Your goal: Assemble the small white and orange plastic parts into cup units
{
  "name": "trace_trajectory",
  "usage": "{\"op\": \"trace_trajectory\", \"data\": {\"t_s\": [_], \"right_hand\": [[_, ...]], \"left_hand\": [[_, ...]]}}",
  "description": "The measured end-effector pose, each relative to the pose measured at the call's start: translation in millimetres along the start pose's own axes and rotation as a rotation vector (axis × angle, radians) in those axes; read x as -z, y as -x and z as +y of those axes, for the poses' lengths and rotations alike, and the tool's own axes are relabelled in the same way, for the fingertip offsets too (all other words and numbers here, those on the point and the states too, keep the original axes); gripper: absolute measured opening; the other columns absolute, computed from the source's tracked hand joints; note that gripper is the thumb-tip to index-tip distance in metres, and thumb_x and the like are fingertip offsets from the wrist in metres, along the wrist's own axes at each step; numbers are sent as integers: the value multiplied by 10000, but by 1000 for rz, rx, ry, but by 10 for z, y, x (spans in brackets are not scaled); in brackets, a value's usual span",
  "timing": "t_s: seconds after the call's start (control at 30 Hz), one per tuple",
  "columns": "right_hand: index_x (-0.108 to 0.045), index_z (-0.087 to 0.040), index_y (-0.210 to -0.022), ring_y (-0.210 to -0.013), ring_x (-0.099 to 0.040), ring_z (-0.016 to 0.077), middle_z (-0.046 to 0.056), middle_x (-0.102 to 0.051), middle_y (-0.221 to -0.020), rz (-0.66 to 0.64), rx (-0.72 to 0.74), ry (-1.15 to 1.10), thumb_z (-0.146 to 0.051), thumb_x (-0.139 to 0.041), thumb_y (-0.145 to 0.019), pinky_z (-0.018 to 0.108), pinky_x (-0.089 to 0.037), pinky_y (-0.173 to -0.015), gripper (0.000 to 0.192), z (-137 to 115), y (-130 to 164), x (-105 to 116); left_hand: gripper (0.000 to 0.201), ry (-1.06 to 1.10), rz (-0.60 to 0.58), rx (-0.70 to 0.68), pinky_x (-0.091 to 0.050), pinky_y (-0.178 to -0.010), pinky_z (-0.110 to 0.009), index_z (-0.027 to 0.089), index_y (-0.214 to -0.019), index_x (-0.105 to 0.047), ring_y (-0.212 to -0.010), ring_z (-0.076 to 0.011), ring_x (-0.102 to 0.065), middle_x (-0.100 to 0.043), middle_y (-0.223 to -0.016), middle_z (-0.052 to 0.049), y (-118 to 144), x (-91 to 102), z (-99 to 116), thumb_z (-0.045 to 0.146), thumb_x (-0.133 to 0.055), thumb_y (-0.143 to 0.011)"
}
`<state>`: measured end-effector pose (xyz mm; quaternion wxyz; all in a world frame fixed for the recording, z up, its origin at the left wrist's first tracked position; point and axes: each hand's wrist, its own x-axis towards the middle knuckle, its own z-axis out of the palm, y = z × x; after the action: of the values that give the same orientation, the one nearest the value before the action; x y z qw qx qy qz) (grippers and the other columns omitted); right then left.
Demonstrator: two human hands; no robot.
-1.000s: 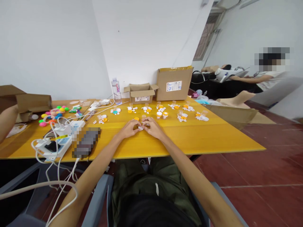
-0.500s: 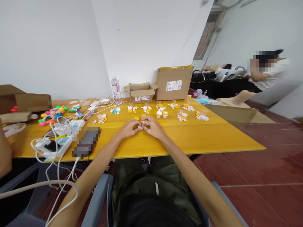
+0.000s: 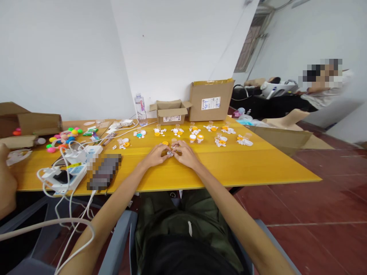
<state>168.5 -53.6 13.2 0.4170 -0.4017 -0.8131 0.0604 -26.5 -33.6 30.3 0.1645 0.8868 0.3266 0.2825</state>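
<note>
My left hand point(image 3: 156, 155) and my right hand point(image 3: 184, 154) meet over the yellow table point(image 3: 237, 164). Between their fingertips they pinch a small pale, partly see-through piece point(image 3: 170, 153), too small to name. Just beyond my left fingers lies an orange ring-like part point(image 3: 165, 143). Two small clear jars with white and orange tops point(image 3: 196, 138) stand to the right of my right hand. Farther back are several little groups of white and orange plastic parts, such as the group point(image 3: 177, 131) straight ahead, many with a clear cup.
A power strip point(image 3: 77, 172) with white cables and a dark phone-like device point(image 3: 104, 172) lie at left. Colourful balls point(image 3: 64, 139) are behind them. A water bottle point(image 3: 140, 110) and cardboard boxes point(image 3: 211, 101) stand at the back. Another person's arm point(image 3: 7, 183) is at far left; someone sits at right.
My hands stay nearly in place, with the small piece turned slightly between my fingertips. The other person's arm at far left has shifted, and the person at right has moved an arm.
</note>
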Motion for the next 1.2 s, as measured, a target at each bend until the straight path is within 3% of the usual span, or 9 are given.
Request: {"op": "trace_trajectory", "data": {"t_s": [0.5, 0.7, 0.97, 1.2], "right_hand": [[-741, -247, -784, -1007, -593, 221, 53, -661, -1070, 18, 22, 68, -117, -559, -837, 384, -497, -923, 230, -33, 6, 15], [-740, -252, -799, -1006, -605, 225, 57, -669, -1071, 56, -11, 57, -136, -574, -850, 383, -511, -903, 209, 17, 1, -34], [-749, -265, -826, -990, -614, 225, 59, -674, -1046, 90, -52, 41, -195, -570, -895, 380, -521, -893, 204, 77, 4, -67], [-735, -255, -806, -975, -625, 215, 57, -684, -1029, 114, -76, 37, -188, -570, -886, 376, -529, -896, 195, 59, -7, -67]], "left_hand": [[173, -64, -9, 6, -502, -977, -378, 219, -1018, -652, -1008, -221, -648, -698, -1033, -52, 9, 9, 9, 290, -563, -887], [306, -123, 22, 9, -481, -1017, -378, 213, -1074, -636, -1083, -230, -633, -692, -1119, -51, 19, 110, -22, 157, -541, -789], [266, -227, 165, 168, -516, -900, -351, 220, -895, -617, -939, -214, -633, -684, -943, -40, 56, 324, -147, 76, -481, -719], [166, -284, 50, 287, -530, -799, -323, 220, -812, -622, -836, -215, -643, -678, -857, -37, 71, 363, -177, 138, -520, -711]]}}
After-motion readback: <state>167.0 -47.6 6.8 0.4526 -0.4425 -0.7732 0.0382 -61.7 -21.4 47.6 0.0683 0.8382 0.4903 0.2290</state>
